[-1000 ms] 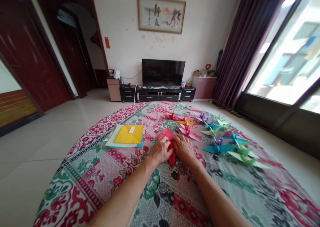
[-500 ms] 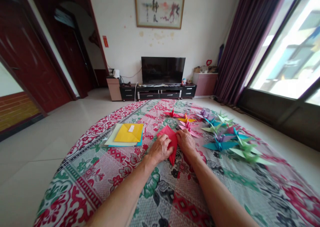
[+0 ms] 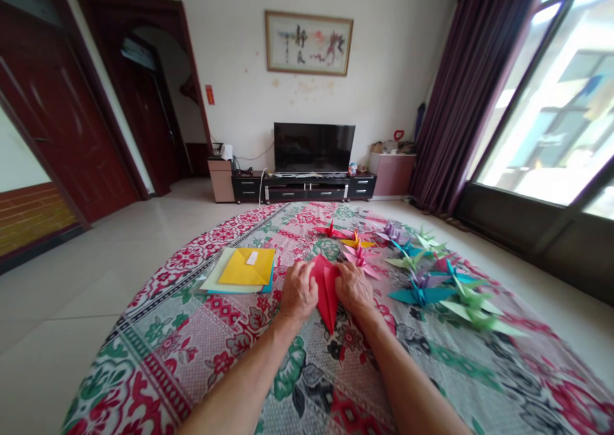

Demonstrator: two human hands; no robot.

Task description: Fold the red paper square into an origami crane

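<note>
A red sheet of origami paper (image 3: 327, 294), folded into a pointed kite-like shape, lies on the patterned tablecloth with one tip toward me. My left hand (image 3: 300, 291) grips its left edge, fingers curled. On the opposite edge, my right hand (image 3: 354, 288) pinches the paper between thumb and fingers. A crease runs down the middle of the red paper. Just beyond my right hand sits a pink paper crane (image 3: 359, 256), with a yellow crane (image 3: 355, 240) and a red crane (image 3: 330, 230) behind it.
Left of my hands lies a stack of square paper, yellow (image 3: 244, 268) on top with a small white slip. Several blue, green and purple cranes (image 3: 422, 292) spread across the right side of the round table. A television (image 3: 314, 148) stands on a low cabinet beyond.
My left hand has drawn back from over the paper to its left edge, so the central crease shows. The right hand stays at the right edge. The camera view has tilted up slightly.
</note>
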